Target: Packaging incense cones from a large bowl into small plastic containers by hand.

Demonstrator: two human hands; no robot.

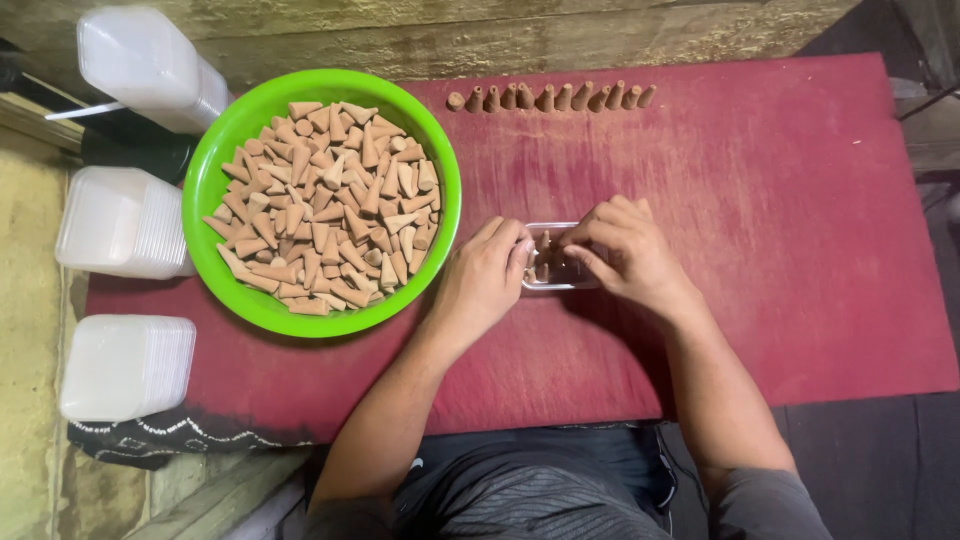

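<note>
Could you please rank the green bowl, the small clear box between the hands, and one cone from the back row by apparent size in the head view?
1. green bowl
2. clear box, partly covered by hands
3. cone

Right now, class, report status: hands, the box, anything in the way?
Left hand steadies clear box. Right hand sets cones inside. Green bowl at left, cone row beyond; neither blocks.
</note>
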